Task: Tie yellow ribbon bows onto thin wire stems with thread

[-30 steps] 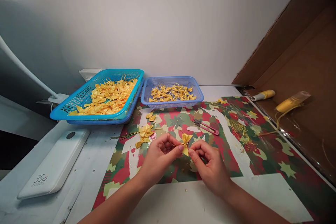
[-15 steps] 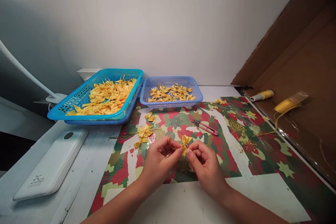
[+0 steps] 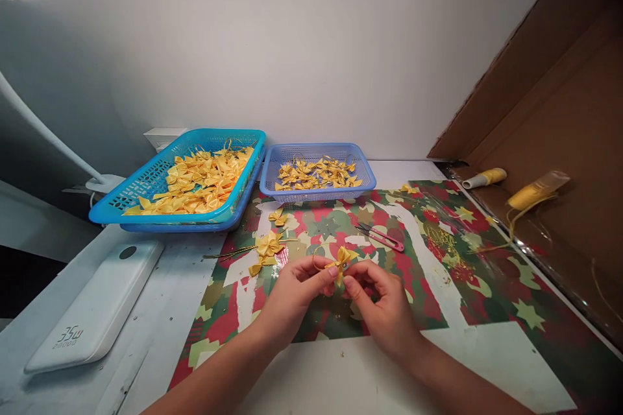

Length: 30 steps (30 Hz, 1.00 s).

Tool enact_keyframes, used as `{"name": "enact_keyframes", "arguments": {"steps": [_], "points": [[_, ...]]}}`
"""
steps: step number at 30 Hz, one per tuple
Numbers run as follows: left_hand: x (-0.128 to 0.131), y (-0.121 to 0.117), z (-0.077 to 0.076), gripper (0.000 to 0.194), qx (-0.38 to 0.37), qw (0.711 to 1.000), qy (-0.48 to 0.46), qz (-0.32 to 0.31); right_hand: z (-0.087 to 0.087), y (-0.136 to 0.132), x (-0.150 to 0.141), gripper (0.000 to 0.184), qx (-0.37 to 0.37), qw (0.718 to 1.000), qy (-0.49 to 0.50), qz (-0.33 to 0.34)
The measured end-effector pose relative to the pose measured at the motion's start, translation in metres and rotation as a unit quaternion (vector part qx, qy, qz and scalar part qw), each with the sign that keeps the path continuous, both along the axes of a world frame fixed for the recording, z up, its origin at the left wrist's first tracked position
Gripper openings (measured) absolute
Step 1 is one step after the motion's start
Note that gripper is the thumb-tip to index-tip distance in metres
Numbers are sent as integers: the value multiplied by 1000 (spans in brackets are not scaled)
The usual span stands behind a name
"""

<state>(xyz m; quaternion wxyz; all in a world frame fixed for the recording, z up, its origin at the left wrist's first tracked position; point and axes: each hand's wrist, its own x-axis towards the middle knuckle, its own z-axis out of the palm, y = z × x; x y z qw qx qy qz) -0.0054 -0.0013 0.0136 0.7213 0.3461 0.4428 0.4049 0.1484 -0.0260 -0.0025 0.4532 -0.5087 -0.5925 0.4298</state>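
Observation:
Between my two hands, low over the patterned paper, is a small yellow ribbon bow with a thin gold cord looping off its left side. My left hand pinches the bow between thumb and forefinger. My right hand has its thumb and fingertips pressed together at the bow's lower right; what lies inside that pinch, perhaps cord or a ribbon tail, is too small to make out. A few loose yellow bows and some gold cord lie left of my hands. Pink-handled thread snips rest beyond my right hand.
A turquoise basket heaped with yellow bows stands at the back left, stacked on a blue one. Beside it is a smaller periwinkle basket of corded bows. A white power bank lies left; yellow thread spools and gold cord scraps lie right.
The bow has turned and tilted in my fingers, and its gold loop has shifted. My right fingertips have moved slightly around its lower edge. The baskets and snips stay put.

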Motion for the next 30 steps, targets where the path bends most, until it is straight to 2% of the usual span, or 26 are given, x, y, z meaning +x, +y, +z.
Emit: {"name": "enact_keyframes", "arguments": {"steps": [5, 11, 15, 18, 20, 22, 25, 28, 30], "points": [[-2, 3, 2, 23, -40, 997, -59, 16, 2, 1, 3, 19, 19, 998, -64, -1], [-1, 2, -2, 22, -57, 997, -57, -11, -4, 3, 1, 19, -11, 1000, -28, 0], [-1, 1, -6, 23, -4, 1000, 10, -8, -2, 4, 2, 13, 48, 998, -42, -19], [-2, 2, -4, 24, -15, 1000, -4, 6, 2, 5, 7, 10, 83, 993, -57, -65], [-3, 4, -1, 24, -50, 998, -42, 6, 2, 6, 10, 18, 46, 997, -30, -50], [-4, 6, 2, 24, -85, 994, -69, 0, 1, 9, 12, 28, -29, 999, 36, 8], [-6, 8, 6, 23, -114, 990, -80, -32, -1, 12, 12, 31, -125, 976, 160, 82], [-8, 9, 7, 22, -116, 989, -74, -61, -1, 15, 11, 25, -165, 952, 253, 58], [-9, 9, 6, 23, -113, 989, -67, -68, 3, 17, 13, 20, -157, 945, 285, 24]]}}
